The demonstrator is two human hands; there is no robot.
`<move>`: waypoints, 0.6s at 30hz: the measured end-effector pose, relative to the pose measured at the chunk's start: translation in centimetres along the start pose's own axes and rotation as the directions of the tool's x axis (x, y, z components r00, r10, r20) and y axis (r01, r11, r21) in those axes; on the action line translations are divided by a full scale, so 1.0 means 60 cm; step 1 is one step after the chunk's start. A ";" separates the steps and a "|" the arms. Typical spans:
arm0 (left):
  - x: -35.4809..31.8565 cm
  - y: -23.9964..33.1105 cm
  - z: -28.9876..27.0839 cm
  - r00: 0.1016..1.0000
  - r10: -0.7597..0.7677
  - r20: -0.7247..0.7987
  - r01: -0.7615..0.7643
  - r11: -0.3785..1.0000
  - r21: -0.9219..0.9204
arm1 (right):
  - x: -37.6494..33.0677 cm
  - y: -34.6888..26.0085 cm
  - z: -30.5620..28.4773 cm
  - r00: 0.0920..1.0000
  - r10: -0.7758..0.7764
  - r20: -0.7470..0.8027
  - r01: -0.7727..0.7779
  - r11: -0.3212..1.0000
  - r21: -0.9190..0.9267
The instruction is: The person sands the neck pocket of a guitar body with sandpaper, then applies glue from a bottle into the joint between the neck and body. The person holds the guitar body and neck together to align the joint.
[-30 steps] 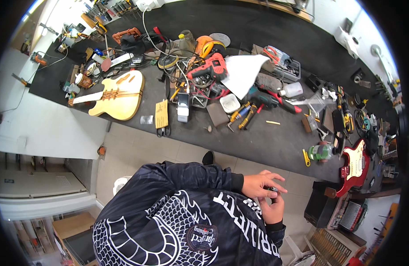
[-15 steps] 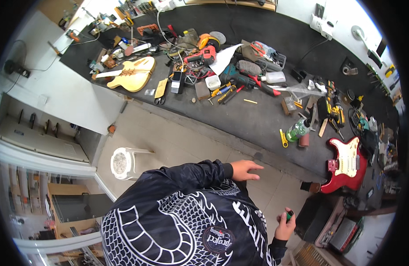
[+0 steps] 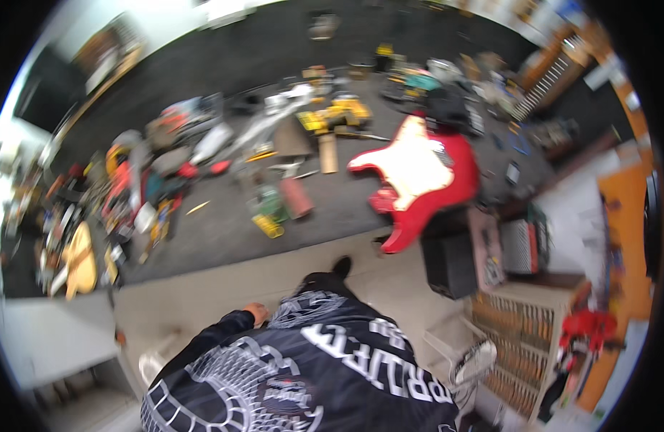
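My left hand (image 3: 256, 312) is low in front of me, beside my dark sleeve and near the bench's front edge. Motion smears it, and its fingers cannot be made out. Nothing shows of my right hand. Ahead of me on the dark workbench (image 3: 224, 237) stands a green bottle (image 3: 272, 203), blurred, next to a reddish cylinder (image 3: 296, 198) and a small yellow tool (image 3: 268, 227). To the right lies a red electric guitar body (image 3: 458, 173) with a cream pickguard (image 3: 416, 169), its lower end reaching the bench edge.
Yellow cordless drills (image 3: 339, 114) lie behind a wooden block (image 3: 327, 153). Many tools crowd the bench's left, near a pale guitar body (image 3: 80, 263). A black box (image 3: 449, 265) stands below the bench by a drawer rack (image 3: 515, 345); a white stool (image 3: 476, 360) stands close on my right.
The view has swung right, bringing the red guitar body toward the middle. My left hand, earlier stretched out, is lower and blurred. My right hand, earlier around a small green-and-dark object, has left view.
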State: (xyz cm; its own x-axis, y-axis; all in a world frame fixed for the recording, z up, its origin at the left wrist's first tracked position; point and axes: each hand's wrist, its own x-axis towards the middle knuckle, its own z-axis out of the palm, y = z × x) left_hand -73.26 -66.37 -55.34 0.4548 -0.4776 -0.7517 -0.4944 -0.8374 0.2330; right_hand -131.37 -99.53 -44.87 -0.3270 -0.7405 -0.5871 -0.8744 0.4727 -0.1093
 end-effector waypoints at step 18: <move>-0.104 0.360 0.060 0.910 -0.337 -0.242 0.220 0.887 -0.406 | 0.473 -0.022 -0.153 0.960 0.098 0.264 -0.165 0.956 0.242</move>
State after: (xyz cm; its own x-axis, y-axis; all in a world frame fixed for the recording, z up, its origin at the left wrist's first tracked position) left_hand -89.43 -80.52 -47.86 0.7592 -0.2170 -0.6136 -0.0379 -0.9559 0.2912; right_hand -142.78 -125.57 -54.06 -0.3053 -0.5381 -0.7856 -0.6956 0.6895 -0.2019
